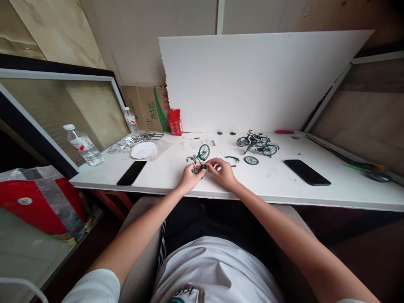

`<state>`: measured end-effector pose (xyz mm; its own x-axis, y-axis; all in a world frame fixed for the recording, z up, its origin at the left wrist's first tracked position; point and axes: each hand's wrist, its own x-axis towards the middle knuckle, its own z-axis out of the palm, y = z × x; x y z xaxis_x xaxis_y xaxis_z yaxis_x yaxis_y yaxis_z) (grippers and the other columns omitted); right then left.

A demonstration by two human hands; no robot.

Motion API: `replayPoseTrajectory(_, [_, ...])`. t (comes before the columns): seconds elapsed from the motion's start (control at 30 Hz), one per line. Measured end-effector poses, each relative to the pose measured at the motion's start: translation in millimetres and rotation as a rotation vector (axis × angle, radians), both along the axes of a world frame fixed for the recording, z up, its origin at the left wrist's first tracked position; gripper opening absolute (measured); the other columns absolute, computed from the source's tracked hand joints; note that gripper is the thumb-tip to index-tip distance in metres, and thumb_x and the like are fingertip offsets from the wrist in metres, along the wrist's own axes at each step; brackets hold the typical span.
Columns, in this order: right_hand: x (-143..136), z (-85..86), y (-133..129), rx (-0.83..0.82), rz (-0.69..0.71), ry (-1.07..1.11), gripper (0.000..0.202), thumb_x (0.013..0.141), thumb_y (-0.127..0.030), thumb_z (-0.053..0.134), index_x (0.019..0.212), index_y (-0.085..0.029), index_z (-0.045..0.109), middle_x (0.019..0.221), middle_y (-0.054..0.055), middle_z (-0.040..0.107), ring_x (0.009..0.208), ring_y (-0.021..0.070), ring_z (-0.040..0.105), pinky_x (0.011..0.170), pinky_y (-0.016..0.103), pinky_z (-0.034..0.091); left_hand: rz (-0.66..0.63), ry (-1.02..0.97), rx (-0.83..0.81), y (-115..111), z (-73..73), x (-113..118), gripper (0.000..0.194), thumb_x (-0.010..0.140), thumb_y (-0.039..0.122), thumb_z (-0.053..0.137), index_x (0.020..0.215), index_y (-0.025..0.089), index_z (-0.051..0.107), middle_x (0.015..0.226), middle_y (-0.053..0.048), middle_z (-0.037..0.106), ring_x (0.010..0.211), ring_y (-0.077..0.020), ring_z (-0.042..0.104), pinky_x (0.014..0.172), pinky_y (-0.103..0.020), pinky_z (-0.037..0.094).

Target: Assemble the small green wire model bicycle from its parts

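My left hand (188,178) is closed around the frame of a green model bicycle (203,152), just above the front of the white table. One wheel and the grey handlebars stick up past my fingers; the rest of the frame is partly hidden by them. My right hand (222,171) is pinched against the model's right side, and its fingertips cover whatever they grip there. To the right of that hand lie a loose spoked wheel (251,160) and a thin curved green part (232,158). Farther back stand more model bicycles (260,143), one black and one green.
A phone (131,173) lies at left, another dark phone (307,172) at right. Behind the left phone are a white plate (143,150), leftover part frames (135,141) and water bottles (83,146). A red box (175,122) and cardboard carton (148,108) stand before the white board (252,80).
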<state>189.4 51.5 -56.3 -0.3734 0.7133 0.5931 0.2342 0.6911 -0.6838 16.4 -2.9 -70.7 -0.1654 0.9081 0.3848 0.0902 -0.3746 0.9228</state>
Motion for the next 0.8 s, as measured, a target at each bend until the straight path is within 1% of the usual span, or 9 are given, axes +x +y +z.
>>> replayPoseTrajectory(0.1, [-0.1,-1.4,1.6,-0.003,-0.004,0.014,0.029,0.1,-0.049,0.067,0.102,-0.023,0.078,0.104,0.008,0.081,0.087,0.0219,0.073,0.074,0.035,0.057,-0.003,0.006,0.013,0.3,0.7,0.8,0.024,0.08,0.028,0.078,0.099,0.014,0.077,0.101,-0.012,0.08,0.089,-0.0204,0.072,0.08,-0.031,0.056])
replayPoseTrajectory(0.2, [0.2,-1.0,1.4,-0.001,0.005,0.003,0.031,0.099,-0.052,0.068,0.102,-0.023,0.078,0.105,0.008,0.082,0.09,0.0228,0.074,0.074,0.035,0.057,-0.013,-0.014,0.024,0.2,1.4,0.7,0.025,0.081,0.028,0.079,0.101,0.014,0.078,0.104,-0.013,0.081,0.093,-0.0207,0.073,0.085,-0.032,0.056])
replayPoseTrajectory(0.4, [0.5,1.4,-1.5,0.007,-0.006,0.005,0.03,0.098,-0.051,0.07,0.101,-0.023,0.079,0.1,0.007,0.081,0.09,0.0218,0.074,0.071,0.033,0.056,-0.004,-0.009,0.003,0.2,1.0,-1.1,0.024,0.082,0.026,0.078,0.102,0.014,0.078,0.104,-0.013,0.08,0.092,-0.0202,0.073,0.084,-0.031,0.055])
replayPoseTrajectory(0.57, [0.4,2.4,-3.0,0.025,-0.032,0.004,0.033,0.098,-0.054,0.069,0.099,-0.022,0.078,0.098,0.007,0.08,0.086,0.0217,0.073,0.068,0.032,0.055,-0.016,-0.009,0.018,1.0,0.4,-1.9,0.024,0.082,0.025,0.078,0.103,0.014,0.079,0.108,-0.014,0.081,0.097,-0.0212,0.073,0.088,-0.033,0.056])
replayPoseTrajectory(0.67, [0.4,2.5,-3.4,0.033,-0.032,0.008,0.033,0.098,-0.055,0.069,0.098,-0.022,0.078,0.098,0.007,0.08,0.086,0.022,0.073,0.067,0.033,0.055,-0.026,0.001,0.031,1.1,0.2,-1.8,0.025,0.082,0.026,0.079,0.104,0.014,0.078,0.11,-0.014,0.08,0.099,-0.022,0.073,0.091,-0.034,0.056])
replayPoseTrajectory(0.8, [0.4,2.4,-3.9,0.039,-0.028,0.007,0.034,0.098,-0.055,0.07,0.099,-0.023,0.077,0.098,0.007,0.08,0.086,0.0222,0.073,0.068,0.033,0.056,-0.016,0.009,0.019,0.6,0.1,-1.9,0.026,0.084,0.031,0.079,0.105,0.015,0.079,0.11,-0.014,0.08,0.099,-0.0222,0.073,0.09,-0.034,0.055])
